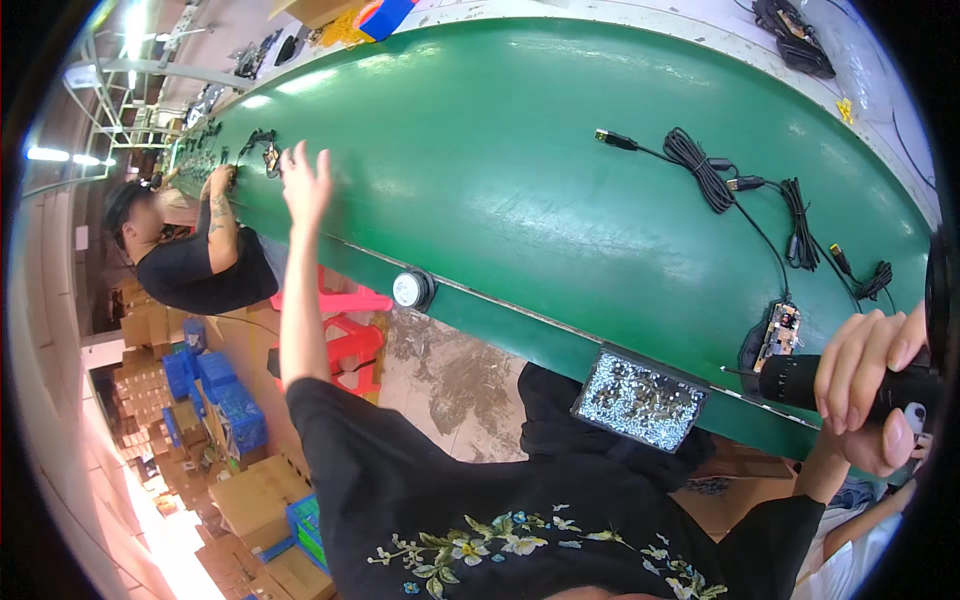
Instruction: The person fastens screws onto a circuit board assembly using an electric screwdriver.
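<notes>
Taking the middle of the view as the clock's centre, the black screwdriver [795, 383] lies between three and four o'clock, held above the near edge of the green table [450, 150]. The right hand [866, 376] has its grip clenched round the thick barrel, and the thin bit points toward nine o'clock. The left hand [306, 185] reaches out to ten o'clock, fingers spread, its grip released with nothing visible in it, near a small dark corded part [271, 158].

The screwdriver should feel fairly heavy and stiff; the barrel looks smooth enough to slip in a damp palm, so a full wrap around its body suits it best, with fingers clear of the bit.

At three o'clock lies the circuit board [782, 330] in its black housing, probably light, rigid and fragile: take it by the housing sides, off the components. Its cable [700, 172], coiled at two o'clock, looks soft and springy; hold the bundle rather than tugging the cord. At four o'clock, the tray [655, 365] of tiny shiny pieces would spill easily if tipped.
</notes>
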`<state>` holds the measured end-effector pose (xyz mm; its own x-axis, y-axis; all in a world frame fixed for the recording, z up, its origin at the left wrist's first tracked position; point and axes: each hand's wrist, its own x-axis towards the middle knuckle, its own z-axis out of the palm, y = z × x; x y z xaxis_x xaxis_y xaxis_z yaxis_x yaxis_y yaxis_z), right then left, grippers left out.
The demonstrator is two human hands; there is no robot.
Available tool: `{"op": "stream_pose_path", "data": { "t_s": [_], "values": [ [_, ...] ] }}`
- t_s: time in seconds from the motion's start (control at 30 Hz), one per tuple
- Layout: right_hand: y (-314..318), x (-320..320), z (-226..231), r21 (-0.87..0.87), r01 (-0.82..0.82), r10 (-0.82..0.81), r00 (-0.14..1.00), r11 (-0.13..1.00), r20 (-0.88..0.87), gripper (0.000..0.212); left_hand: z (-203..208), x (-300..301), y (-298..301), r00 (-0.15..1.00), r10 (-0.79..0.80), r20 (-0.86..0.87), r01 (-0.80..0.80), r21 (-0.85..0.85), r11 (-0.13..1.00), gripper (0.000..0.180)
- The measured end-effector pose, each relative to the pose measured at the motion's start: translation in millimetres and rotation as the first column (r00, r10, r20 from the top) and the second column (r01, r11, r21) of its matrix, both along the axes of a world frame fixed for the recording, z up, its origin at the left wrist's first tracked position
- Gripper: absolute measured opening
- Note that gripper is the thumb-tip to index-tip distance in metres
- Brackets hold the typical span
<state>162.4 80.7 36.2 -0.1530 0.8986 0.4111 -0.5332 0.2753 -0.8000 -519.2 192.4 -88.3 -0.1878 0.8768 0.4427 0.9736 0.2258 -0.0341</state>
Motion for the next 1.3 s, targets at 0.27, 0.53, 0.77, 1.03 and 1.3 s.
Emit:
{"op": "stream_pose_path", "data": {
  "t_s": [0.27,0.53,0.77,1.03,1.3],
  "values": [
    [-2.4,19.8,2.0,0.069,-0.005,0.008,1.0,0.998,-0.031,0.042,0.7,-185.3,21.8,0.864,0.384,0.324,-0.222,-0.44,0.87,0.081],
    [7.0,14.7,6.6,0.08,0.013,-0.014,1.0,0.997,0.013,0.047,-1.5,-50.2,0.1,0.97,0.014,0.244,0.053,-0.265,0.963,0.04],
    [9.7,27.1,14.6,0.126,-0.078,0.075,0.997,0.989,0.03,0.05,28.9,171.2,-26.3,0.833,-0.415,0.366,0.509,-0.212,0.834,0.04],
    [4.6,11.4,21.4,0.126,-0.034,0.032,0.999,0.991,0.012,0.05,52.8,365.6,-79.5,0.551,-0.655,0.516,0.832,-0.278,0.481,0.04],
    [20.4,-1.9,8.6,0.254,-0.036,-0.015,0.98,0.967,0.199,0.046,40.8,432.7,-107.7,0.265,-0.703,0.66,0.964,-0.161,0.212,0.05]
  ]
}}
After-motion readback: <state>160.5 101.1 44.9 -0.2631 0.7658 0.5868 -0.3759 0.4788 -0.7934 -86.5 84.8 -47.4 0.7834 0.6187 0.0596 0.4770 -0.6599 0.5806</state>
